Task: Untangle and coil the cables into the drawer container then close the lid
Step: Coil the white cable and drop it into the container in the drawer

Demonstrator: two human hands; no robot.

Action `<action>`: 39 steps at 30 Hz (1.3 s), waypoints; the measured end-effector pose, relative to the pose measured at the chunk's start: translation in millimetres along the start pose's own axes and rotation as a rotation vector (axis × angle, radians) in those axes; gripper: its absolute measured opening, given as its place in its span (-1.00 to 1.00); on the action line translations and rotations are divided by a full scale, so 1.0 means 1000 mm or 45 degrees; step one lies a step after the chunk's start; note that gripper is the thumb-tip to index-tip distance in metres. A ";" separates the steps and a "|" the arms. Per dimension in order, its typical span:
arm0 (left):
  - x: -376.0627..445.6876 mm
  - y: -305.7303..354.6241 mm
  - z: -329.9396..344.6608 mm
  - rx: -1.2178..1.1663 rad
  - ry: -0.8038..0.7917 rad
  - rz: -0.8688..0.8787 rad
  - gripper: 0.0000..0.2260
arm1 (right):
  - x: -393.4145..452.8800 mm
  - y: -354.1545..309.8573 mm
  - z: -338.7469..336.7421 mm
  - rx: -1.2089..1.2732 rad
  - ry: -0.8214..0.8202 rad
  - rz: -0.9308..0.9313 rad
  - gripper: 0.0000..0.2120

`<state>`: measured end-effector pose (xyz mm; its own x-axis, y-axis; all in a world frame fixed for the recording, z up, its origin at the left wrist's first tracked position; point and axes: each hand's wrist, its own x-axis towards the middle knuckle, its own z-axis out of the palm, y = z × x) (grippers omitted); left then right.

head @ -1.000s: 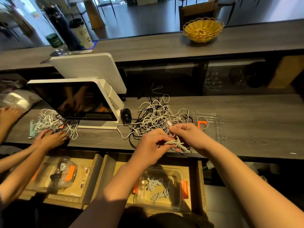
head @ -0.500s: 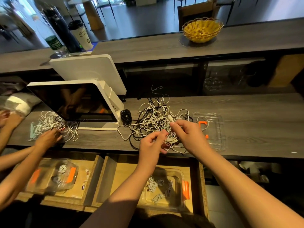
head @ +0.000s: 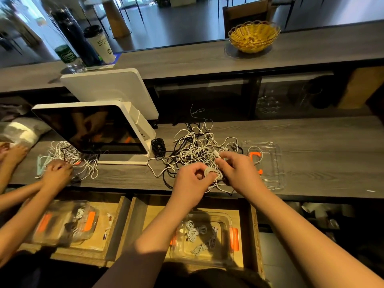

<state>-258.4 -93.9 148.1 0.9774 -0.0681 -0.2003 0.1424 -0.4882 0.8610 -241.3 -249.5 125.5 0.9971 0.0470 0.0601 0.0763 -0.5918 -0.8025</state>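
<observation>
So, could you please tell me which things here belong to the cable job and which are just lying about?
Job: coil, tangle, container, lid, drawer, left hand, right hand.
Lying about: basket, screen, cup, bottle.

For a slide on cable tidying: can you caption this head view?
Both hands, left hand and right hand, wind a white cable coil beside the tangled pile, above the open drawer container.

- The left hand (head: 192, 179) closed back in on the right hand (head: 239, 173), after the two had drawn slightly apart half a second before.
- A white cable, a loose bundle a second ago, sat wound as a small coil (head: 212, 173) round the left fingers.
- The other person's hand (head: 57, 173) shifted on the second cable pile (head: 68, 156).
</observation>
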 end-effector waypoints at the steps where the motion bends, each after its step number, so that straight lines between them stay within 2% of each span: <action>1: -0.002 -0.001 0.002 0.050 0.044 0.071 -0.93 | 0.002 0.001 -0.002 0.035 -0.031 0.035 -0.76; 7: -0.004 -0.012 0.004 0.182 0.253 0.451 -0.88 | 0.007 0.002 -0.017 0.149 -0.493 -0.006 -0.79; 10: -0.004 -0.016 0.005 0.180 0.299 0.479 -0.92 | 0.007 -0.001 -0.024 0.184 -0.588 -0.029 -0.78; 14: -0.007 -0.014 0.006 0.030 0.224 0.412 -0.88 | 0.009 0.000 -0.030 0.199 -0.683 -0.009 -0.80; 18: -0.010 -0.005 0.003 -0.132 0.194 0.259 -0.86 | 0.006 0.005 -0.030 0.424 -0.592 0.075 -0.79; 21: -0.005 0.000 0.000 -0.269 0.264 0.104 -0.89 | -0.003 0.003 -0.025 0.628 -0.479 0.077 -0.86; 26: -0.004 0.003 0.001 -0.284 0.310 0.028 -0.93 | -0.015 0.006 -0.013 0.738 -0.329 0.064 -0.73; 30: -0.001 0.005 -0.004 -0.428 0.162 -0.087 -0.90 | -0.017 0.007 -0.012 0.767 -0.228 0.110 -0.69; 33: 0.000 0.007 -0.007 -0.523 0.064 -0.136 -0.88 | -0.018 0.009 -0.013 0.781 -0.160 0.124 -0.73; 39: -0.002 0.004 -0.009 -0.757 -0.061 -0.151 -0.82 | -0.016 0.008 -0.019 0.890 -0.212 0.148 -0.79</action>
<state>-258.5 -87.5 156.1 0.9434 -0.0889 -0.3197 0.3263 0.0741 0.9424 -256.4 -269.9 129.3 0.9809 0.1699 -0.0951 -0.1049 0.0493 -0.9933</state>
